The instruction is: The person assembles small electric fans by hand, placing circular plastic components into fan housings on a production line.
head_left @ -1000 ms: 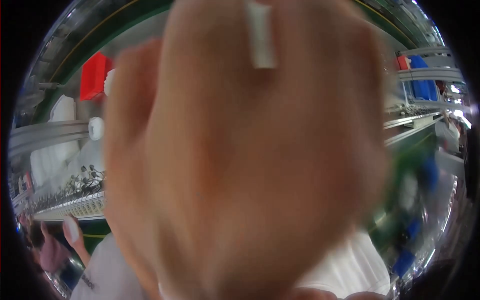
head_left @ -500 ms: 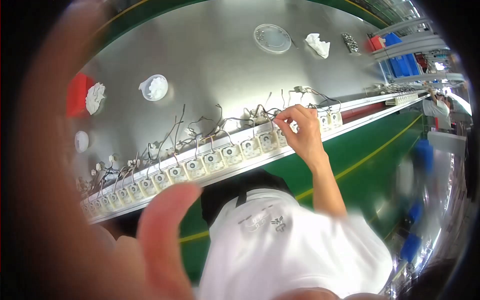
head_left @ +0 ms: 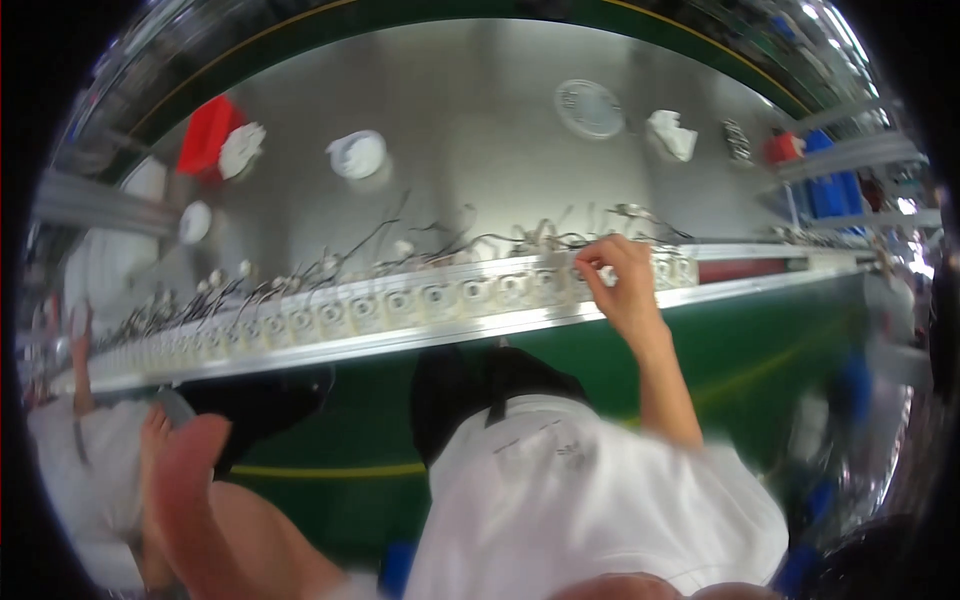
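Note:
My right hand (head_left: 622,280) is over the right part of a long row of square whitish units (head_left: 437,298). Its thumb and index finger are pinched together beside dark wires (head_left: 540,238); what lies between them is too small to make out. Each unit has a dark round centre. The units sit in a metal rail (head_left: 480,325) along the near edge of the table, wires trailing behind them. Close to the camera at lower left, my left hand (head_left: 225,510) is blurred. Its thumb sticks out, away from the units, and its other fingers are mostly hidden.
Across the metal table (head_left: 480,110) lie a red bin (head_left: 208,135), a white cup (head_left: 357,155), a clear round lid (head_left: 588,108), crumpled white paper (head_left: 672,135) and small metal parts (head_left: 737,142). Blue bins (head_left: 832,180) stand at right. A co-worker (head_left: 95,460) is at far left.
The left hand has dropped down and left, uncovering the left end of the rail and the co-worker. In the picture, the table and right hand sit slightly farther right; the right hand stays pinched.

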### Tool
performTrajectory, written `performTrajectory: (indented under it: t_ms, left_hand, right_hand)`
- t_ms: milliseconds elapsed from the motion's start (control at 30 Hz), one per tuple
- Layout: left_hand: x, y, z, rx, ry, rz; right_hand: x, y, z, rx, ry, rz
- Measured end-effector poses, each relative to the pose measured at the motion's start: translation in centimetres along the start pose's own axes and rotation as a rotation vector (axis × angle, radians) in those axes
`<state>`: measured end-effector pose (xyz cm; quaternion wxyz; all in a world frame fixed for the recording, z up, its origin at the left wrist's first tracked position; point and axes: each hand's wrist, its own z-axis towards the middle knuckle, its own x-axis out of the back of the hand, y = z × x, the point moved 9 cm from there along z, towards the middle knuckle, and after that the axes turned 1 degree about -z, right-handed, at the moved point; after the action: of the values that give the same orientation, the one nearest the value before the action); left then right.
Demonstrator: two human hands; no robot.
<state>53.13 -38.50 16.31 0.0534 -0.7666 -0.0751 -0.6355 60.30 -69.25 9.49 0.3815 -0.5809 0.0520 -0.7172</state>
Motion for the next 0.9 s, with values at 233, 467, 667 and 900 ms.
performTrajectory:
  t_ms: [233, 467, 667, 900]
  left_hand:
    - [-17.6, -47.5, -16.0, 0.157, -0.258, -1.155]
    - [19.9, -9.0, -2.4, 0.19, 0.94, -0.022]
    - [3.3, -33.0, 19.5, 0.357, 0.937, -0.014]
    - [-21.4, -48.6, 25.8, 0.477, 0.389, 0.17]
  right_hand:
    - [-1.1, -4.4, 2.1, -0.024, 0.048, -0.012]
    - [-2.6, -4.6, 4.3, -0.066, 0.112, -0.093]
    - [-5.8, -7.5, 6.2, -0.118, 0.009, 0.004]
    - [-5.2, -4.4, 4.4, -0.325, -0.079, -0.246]
